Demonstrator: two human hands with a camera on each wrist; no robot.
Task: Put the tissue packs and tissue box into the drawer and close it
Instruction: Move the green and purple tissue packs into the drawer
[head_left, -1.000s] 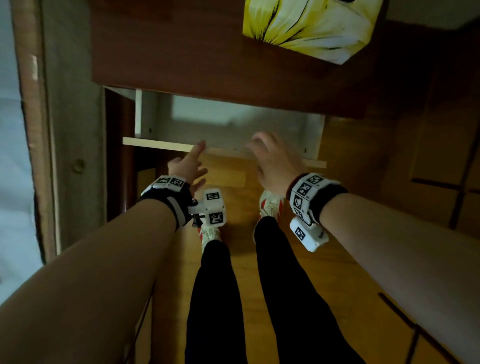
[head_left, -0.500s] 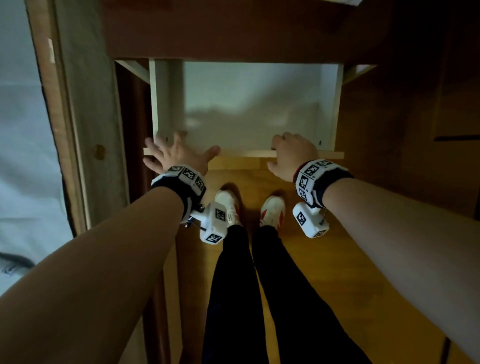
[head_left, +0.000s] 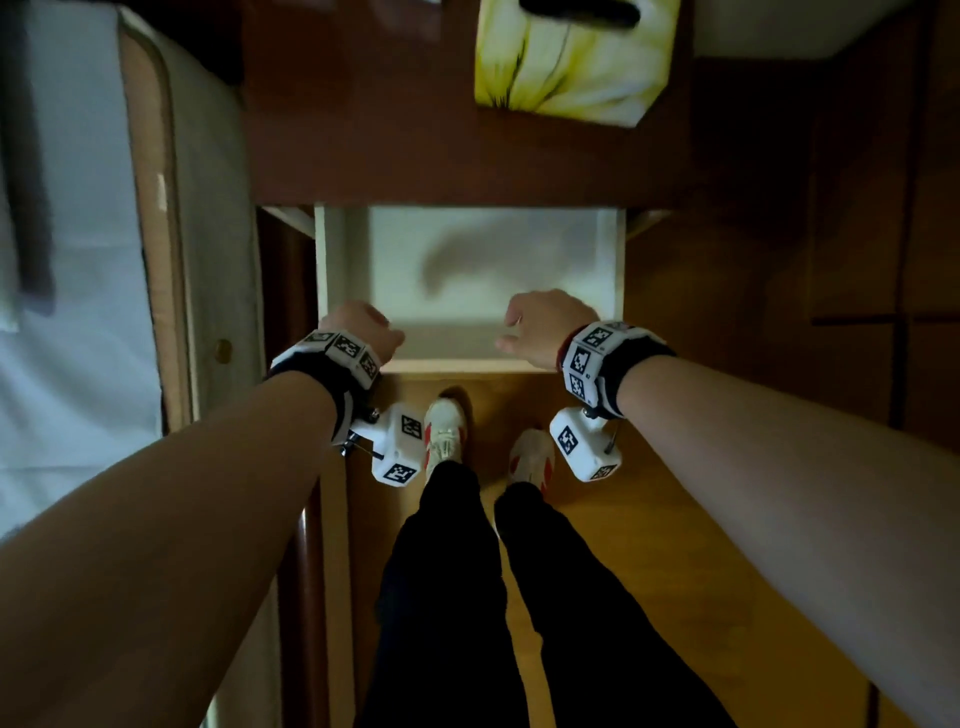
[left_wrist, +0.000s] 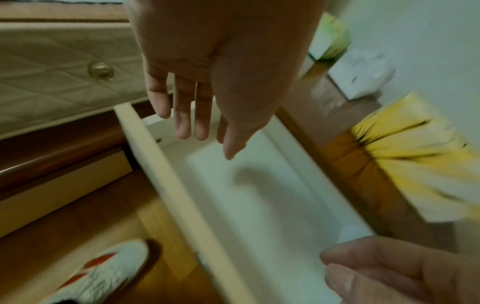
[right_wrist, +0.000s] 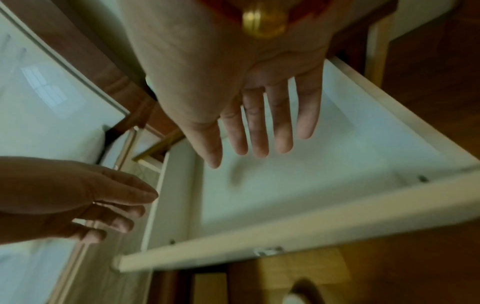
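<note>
The white drawer (head_left: 467, 365) of the brown nightstand (head_left: 395, 135) stands pulled out, with nothing inside. A yellow flower-print tissue box (head_left: 571, 62) sits on the nightstand top. In the left wrist view, a white tissue pack (left_wrist: 363, 76) and a green one (left_wrist: 330, 39) lie behind the tissue box (left_wrist: 415, 174). My left hand (head_left: 363, 327) hovers over the drawer's front left corner, fingers (left_wrist: 184, 123) straight and holding nothing. My right hand (head_left: 545, 327) hovers over the front right part, fingers (right_wrist: 259, 133) straight and free.
A bed with a quilted mattress (head_left: 78, 260) runs along the left, close to the nightstand. My legs and white-and-red shoes (head_left: 444, 431) stand on the wooden floor (head_left: 649, 519) just below the drawer front. Dark wooden panelling (head_left: 831, 208) is on the right.
The drawer has come further out. Both hands have left its front edge and now hover above it. The head view has tilted up, bringing the tissue box back in.
</note>
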